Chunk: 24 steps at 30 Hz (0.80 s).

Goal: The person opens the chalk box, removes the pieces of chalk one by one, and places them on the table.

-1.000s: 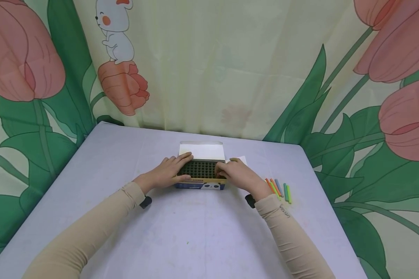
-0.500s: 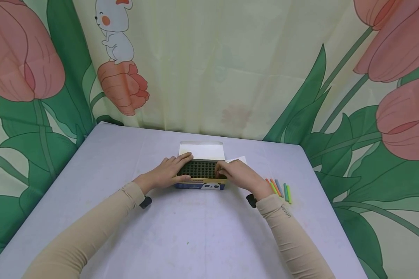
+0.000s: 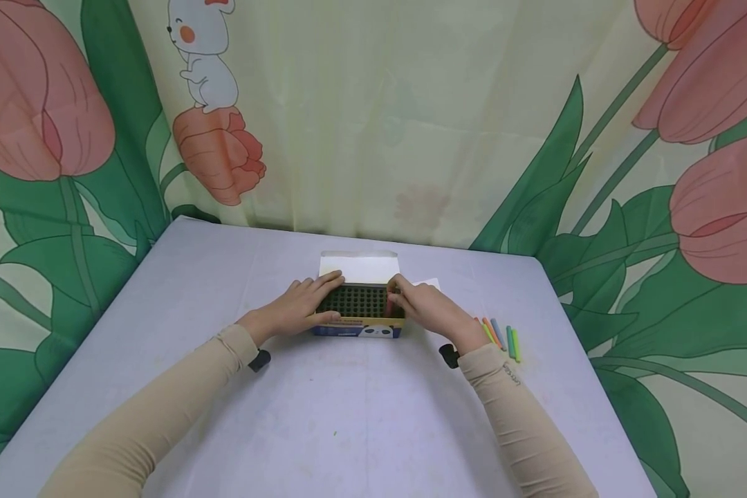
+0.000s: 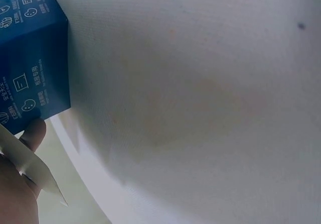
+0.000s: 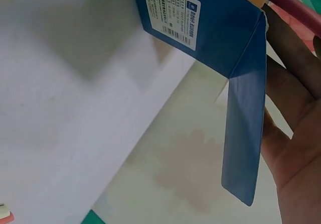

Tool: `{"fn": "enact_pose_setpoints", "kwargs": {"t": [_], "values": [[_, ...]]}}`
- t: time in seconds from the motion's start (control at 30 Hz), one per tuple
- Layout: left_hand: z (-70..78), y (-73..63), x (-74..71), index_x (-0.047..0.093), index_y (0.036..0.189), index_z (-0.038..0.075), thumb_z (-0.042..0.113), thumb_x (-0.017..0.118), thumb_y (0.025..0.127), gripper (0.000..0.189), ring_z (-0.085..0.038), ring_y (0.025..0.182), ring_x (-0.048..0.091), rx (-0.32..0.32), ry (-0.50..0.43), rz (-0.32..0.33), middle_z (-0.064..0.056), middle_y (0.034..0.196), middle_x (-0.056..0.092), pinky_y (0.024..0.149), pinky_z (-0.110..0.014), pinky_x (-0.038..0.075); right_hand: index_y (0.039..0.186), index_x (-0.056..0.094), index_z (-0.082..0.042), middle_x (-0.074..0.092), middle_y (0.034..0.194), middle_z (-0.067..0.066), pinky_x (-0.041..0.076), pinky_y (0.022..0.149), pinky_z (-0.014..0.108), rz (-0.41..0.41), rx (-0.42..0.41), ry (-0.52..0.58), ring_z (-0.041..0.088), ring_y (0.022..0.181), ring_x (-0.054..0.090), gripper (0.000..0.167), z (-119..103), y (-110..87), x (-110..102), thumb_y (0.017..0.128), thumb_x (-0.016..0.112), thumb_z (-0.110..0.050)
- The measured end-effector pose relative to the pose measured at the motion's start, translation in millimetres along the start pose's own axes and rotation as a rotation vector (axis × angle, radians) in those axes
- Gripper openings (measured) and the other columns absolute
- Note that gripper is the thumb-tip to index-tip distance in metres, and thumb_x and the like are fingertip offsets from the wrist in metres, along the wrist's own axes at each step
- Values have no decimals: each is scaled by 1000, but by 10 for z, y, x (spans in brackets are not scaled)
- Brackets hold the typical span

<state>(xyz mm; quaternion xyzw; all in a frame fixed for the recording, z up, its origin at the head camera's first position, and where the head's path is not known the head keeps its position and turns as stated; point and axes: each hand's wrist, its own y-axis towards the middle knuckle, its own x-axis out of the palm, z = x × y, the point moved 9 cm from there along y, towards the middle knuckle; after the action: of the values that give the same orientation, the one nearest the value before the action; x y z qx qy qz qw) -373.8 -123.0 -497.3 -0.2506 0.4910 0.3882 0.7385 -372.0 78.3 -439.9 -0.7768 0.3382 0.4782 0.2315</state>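
Note:
An open cardboard box (image 3: 356, 332) with a panda on its front stands mid-table, with a dark insert full of round holes inside. My left hand (image 3: 295, 306) holds the box's left end, thumb near the front edge and fingers toward the back. In the left wrist view the box's blue end (image 4: 35, 73) shows beside that hand. Over the insert's right end, my right hand (image 3: 426, 304) pinches a red stick of chalk (image 3: 389, 304). The same chalk (image 5: 298, 8) appears dark red in the right wrist view; its lower end is hidden.
Several coloured chalk sticks (image 3: 510, 344) lie on the white tablecloth (image 3: 348, 422) by the right wrist. The box's white lid (image 3: 359, 265) is folded back, and a blue side flap (image 5: 243, 128) sticks out at its right end. A patterned curtain (image 3: 361, 124) hangs behind.
My right hand has risen slightly at the insert's right end, and the red chalk between its fingers has come into sight. The left hand stays in place on the box.

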Motion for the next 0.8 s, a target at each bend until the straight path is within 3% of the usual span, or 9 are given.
{"fn": "enact_pose_setpoints", "kwargs": {"t": [0.17,0.37,0.5,0.7,0.8], "values": [[9,-3,-12,14,168,24,64,46,104,82,-39,139,44,1,0,-6,0,175,10,115,-66,27,123,47,-19,72,91,-4,41,62,32,22,25,14,11,61,46,17,-14,11,-44,114,40,-31],[4,-6,5,14,168,24,64,46,104,82,-39,137,45,-5,-2,-17,1,175,10,115,-65,27,124,45,-14,77,100,-6,46,73,36,82,18,100,16,77,63,21,-41,21,-92,115,38,-32],[8,3,13,14,168,24,64,46,104,82,-39,137,45,0,-2,-16,1,175,10,115,-65,28,128,44,-8,76,95,-5,50,80,40,136,-26,139,18,89,69,25,-103,16,-161,115,38,-28],[9,-4,4,14,168,24,64,45,104,82,-39,138,44,-4,-1,-14,1,175,10,115,-66,26,130,49,-10,69,83,-2,54,81,40,193,-61,122,19,83,69,24,-147,-2,-249,114,41,-26],[13,-9,-1,15,168,23,63,46,104,81,-39,137,45,-1,-3,-11,1,175,10,115,-66,27,131,54,-10,73,99,6,56,82,41,220,-43,125,21,89,70,25,-121,-15,-285,113,46,-25]]}}
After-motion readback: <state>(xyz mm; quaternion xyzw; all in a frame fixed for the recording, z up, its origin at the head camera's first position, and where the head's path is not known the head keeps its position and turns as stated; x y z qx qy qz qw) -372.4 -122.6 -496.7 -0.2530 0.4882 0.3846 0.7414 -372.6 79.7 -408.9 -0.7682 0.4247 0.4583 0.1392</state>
